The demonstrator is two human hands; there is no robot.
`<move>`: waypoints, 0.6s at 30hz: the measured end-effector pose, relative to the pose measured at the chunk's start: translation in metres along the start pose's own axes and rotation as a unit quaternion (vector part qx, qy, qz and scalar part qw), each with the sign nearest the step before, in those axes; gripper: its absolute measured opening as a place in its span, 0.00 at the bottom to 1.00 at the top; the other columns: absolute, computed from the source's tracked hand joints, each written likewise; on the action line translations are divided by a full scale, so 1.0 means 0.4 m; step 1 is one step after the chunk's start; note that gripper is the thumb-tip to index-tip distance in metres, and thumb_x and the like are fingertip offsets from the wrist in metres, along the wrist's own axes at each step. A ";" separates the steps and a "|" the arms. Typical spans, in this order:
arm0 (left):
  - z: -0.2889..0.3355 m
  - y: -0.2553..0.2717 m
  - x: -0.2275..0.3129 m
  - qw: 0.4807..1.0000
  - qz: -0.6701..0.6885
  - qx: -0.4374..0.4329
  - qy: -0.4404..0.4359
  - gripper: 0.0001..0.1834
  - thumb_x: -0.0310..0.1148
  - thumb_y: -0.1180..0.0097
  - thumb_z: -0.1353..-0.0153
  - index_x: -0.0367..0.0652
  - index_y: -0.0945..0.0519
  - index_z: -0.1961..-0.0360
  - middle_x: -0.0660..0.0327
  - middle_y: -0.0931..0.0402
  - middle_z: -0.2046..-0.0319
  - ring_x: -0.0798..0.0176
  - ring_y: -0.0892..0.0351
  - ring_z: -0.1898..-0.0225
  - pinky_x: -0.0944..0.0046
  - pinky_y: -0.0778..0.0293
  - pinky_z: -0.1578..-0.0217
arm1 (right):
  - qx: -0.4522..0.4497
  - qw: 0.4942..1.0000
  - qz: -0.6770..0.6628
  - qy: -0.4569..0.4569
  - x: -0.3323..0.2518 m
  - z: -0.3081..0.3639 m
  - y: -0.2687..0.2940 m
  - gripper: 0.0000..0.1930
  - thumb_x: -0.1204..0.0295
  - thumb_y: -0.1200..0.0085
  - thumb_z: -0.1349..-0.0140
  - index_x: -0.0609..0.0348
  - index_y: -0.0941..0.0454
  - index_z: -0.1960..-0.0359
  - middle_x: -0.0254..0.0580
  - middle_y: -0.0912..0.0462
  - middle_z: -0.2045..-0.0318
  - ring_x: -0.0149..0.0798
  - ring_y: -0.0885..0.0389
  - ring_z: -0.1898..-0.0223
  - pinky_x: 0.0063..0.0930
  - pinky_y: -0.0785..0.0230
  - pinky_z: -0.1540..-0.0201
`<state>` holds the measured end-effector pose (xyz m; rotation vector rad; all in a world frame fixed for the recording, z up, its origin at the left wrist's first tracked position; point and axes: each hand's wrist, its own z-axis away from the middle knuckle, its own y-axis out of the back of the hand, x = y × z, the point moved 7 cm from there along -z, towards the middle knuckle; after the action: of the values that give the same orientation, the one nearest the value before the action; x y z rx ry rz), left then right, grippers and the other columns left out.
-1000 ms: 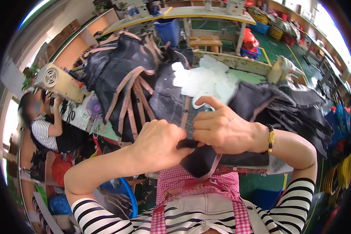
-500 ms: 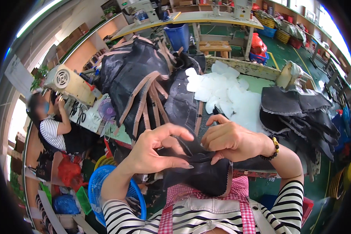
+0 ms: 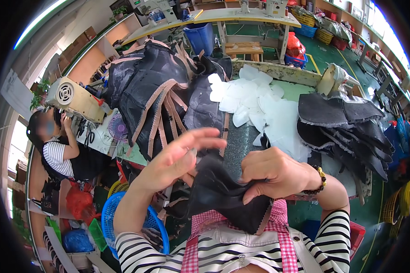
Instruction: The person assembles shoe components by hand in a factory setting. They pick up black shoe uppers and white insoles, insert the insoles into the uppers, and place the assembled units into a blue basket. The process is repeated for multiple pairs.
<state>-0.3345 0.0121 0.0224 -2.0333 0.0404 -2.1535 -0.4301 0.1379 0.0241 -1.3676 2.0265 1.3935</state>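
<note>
My right hand (image 3: 272,173) is closed on a black leather piece (image 3: 223,195), thumb in front and fingers folded behind its upper edge. The leather hangs in front of my apron, bent and partly blurred, with a zigzag-cut edge at its lower right. Beside its upper left side is my left hand (image 3: 180,157), its upper fingers stretched out and apart. Its lower fingers are partly hidden by the leather. On the table beyond lie a heap of black leather pieces with pinkish-brown strips (image 3: 155,86) and a spread of white translucent sheets (image 3: 255,98).
Frayed black pieces (image 3: 341,123) are stacked at the table's right. A blue basket (image 3: 107,218) stands by my left elbow. At the left, a person (image 3: 61,150) sits near a beige machine (image 3: 73,98) and a purple fan (image 3: 117,127). A blue bin (image 3: 199,38) stands beyond the table.
My left hand has moved left and up off the leather's upper edge, its fingers straightening. The leather has folded over and swung in my right hand's hold. The whole view has shifted slightly.
</note>
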 end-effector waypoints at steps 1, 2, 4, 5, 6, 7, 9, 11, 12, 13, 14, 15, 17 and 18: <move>0.004 0.010 -0.042 0.999 0.030 -0.016 0.030 0.34 0.46 0.43 0.36 0.36 0.38 0.36 0.56 0.23 0.55 0.74 0.23 0.65 0.78 0.31 0.71 | -0.003 0.999 -0.030 -0.018 0.000 -0.005 0.000 0.17 0.75 0.30 0.54 0.62 0.26 0.65 0.43 0.22 0.70 0.48 0.22 0.66 0.35 0.30 0.66; 0.010 0.031 -0.086 0.998 0.035 -0.020 0.041 0.32 0.46 0.44 0.35 0.35 0.35 0.37 0.57 0.22 0.57 0.76 0.25 0.66 0.79 0.33 0.71 | -0.007 0.998 -0.054 -0.040 0.005 -0.007 0.002 0.18 0.76 0.31 0.53 0.61 0.27 0.63 0.43 0.22 0.68 0.47 0.21 0.66 0.35 0.29 0.66; 0.020 0.069 -0.172 0.997 0.044 -0.028 0.065 0.29 0.46 0.46 0.33 0.35 0.30 0.40 0.58 0.19 0.61 0.79 0.29 0.69 0.82 0.37 0.71 | 0.036 0.997 -0.072 0.011 -0.008 -0.005 0.010 0.20 0.77 0.30 0.54 0.61 0.28 0.61 0.43 0.22 0.66 0.44 0.21 0.65 0.33 0.28 0.66; 0.020 0.085 -0.212 0.997 0.055 -0.007 0.049 0.28 0.45 0.47 0.33 0.34 0.28 0.42 0.58 0.18 0.61 0.78 0.26 0.67 0.80 0.34 0.69 | 0.059 0.994 -0.079 0.035 -0.011 0.001 0.017 0.21 0.77 0.30 0.54 0.61 0.28 0.61 0.42 0.22 0.66 0.43 0.20 0.64 0.33 0.28 0.65; 0.032 0.084 -0.232 0.995 0.098 0.009 0.027 0.26 0.44 0.47 0.33 0.33 0.27 0.43 0.56 0.18 0.60 0.75 0.25 0.65 0.77 0.32 0.65 | 0.073 0.993 -0.080 0.053 -0.007 0.013 0.020 0.21 0.77 0.30 0.55 0.61 0.29 0.61 0.42 0.22 0.65 0.43 0.21 0.65 0.32 0.28 0.65; 0.033 0.076 -0.243 0.990 0.139 0.019 0.004 0.24 0.42 0.47 0.33 0.31 0.26 0.45 0.55 0.18 0.59 0.73 0.23 0.62 0.75 0.30 0.61 | 0.093 0.990 -0.076 0.071 0.004 0.031 0.029 0.21 0.78 0.30 0.55 0.61 0.29 0.61 0.42 0.22 0.65 0.42 0.21 0.65 0.32 0.28 0.66; 0.036 0.023 -0.230 0.955 0.290 0.037 -0.051 0.21 0.36 0.48 0.33 0.29 0.24 0.47 0.53 0.19 0.56 0.67 0.20 0.57 0.67 0.27 0.52 | 0.108 0.989 -0.063 0.085 0.023 0.046 0.031 0.21 0.78 0.30 0.55 0.60 0.27 0.60 0.41 0.21 0.64 0.41 0.22 0.67 0.31 0.28 0.65; 0.044 0.013 -0.226 0.956 0.285 0.018 -0.070 0.20 0.33 0.49 0.33 0.27 0.25 0.47 0.51 0.20 0.53 0.60 0.21 0.52 0.61 0.28 0.47 | 0.080 0.994 -0.052 0.055 0.030 0.041 0.027 0.21 0.78 0.30 0.55 0.60 0.26 0.58 0.41 0.21 0.63 0.41 0.22 0.67 0.31 0.28 0.65; 0.046 0.009 -0.224 0.956 0.282 0.008 -0.080 0.19 0.31 0.49 0.33 0.26 0.26 0.47 0.50 0.21 0.52 0.57 0.21 0.49 0.58 0.28 0.45 | 0.066 0.996 -0.046 0.039 0.034 0.039 0.025 0.22 0.78 0.30 0.55 0.60 0.25 0.58 0.40 0.21 0.63 0.40 0.22 0.67 0.31 0.28 0.64; 0.048 0.009 -0.217 0.964 0.254 0.013 -0.079 0.19 0.30 0.50 0.33 0.26 0.26 0.47 0.49 0.22 0.51 0.57 0.21 0.49 0.58 0.28 0.45 | 0.068 0.996 -0.044 0.028 0.037 0.038 0.029 0.22 0.77 0.30 0.56 0.59 0.23 0.56 0.41 0.20 0.64 0.40 0.22 0.68 0.31 0.29 0.65; 0.049 0.010 -0.210 0.971 0.226 0.017 -0.079 0.19 0.30 0.50 0.33 0.26 0.26 0.46 0.49 0.22 0.50 0.56 0.21 0.49 0.58 0.28 0.44 | 0.060 0.997 -0.046 0.015 0.035 0.036 0.030 0.21 0.77 0.30 0.55 0.60 0.22 0.57 0.41 0.20 0.65 0.40 0.22 0.68 0.32 0.29 0.65; 0.049 0.010 -0.207 0.977 0.197 0.022 -0.078 0.19 0.29 0.51 0.32 0.26 0.26 0.46 0.48 0.23 0.49 0.56 0.21 0.49 0.57 0.29 0.44 | 0.051 0.997 -0.049 0.002 0.030 0.034 0.032 0.20 0.77 0.30 0.55 0.60 0.22 0.58 0.41 0.20 0.66 0.41 0.23 0.69 0.32 0.30 0.65; 0.041 0.006 -0.222 0.962 0.253 -0.030 -0.095 0.18 0.29 0.52 0.31 0.26 0.27 0.46 0.49 0.23 0.49 0.56 0.21 0.49 0.59 0.29 0.44 | 0.026 0.998 -0.061 0.023 0.022 0.025 0.027 0.18 0.77 0.31 0.54 0.60 0.21 0.60 0.41 0.21 0.68 0.43 0.23 0.69 0.32 0.30 0.64; 0.038 0.002 -0.226 0.953 0.281 -0.055 -0.104 0.18 0.29 0.53 0.31 0.27 0.27 0.46 0.50 0.23 0.50 0.57 0.21 0.49 0.60 0.29 0.44 | 0.008 0.996 -0.073 0.054 0.021 0.021 0.022 0.16 0.77 0.32 0.54 0.60 0.20 0.61 0.41 0.21 0.69 0.44 0.24 0.69 0.32 0.31 0.64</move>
<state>-0.3150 0.0264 -0.0662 -1.9789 0.6397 -1.6115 -0.4436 0.1414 0.0189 -1.5798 1.9540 1.2647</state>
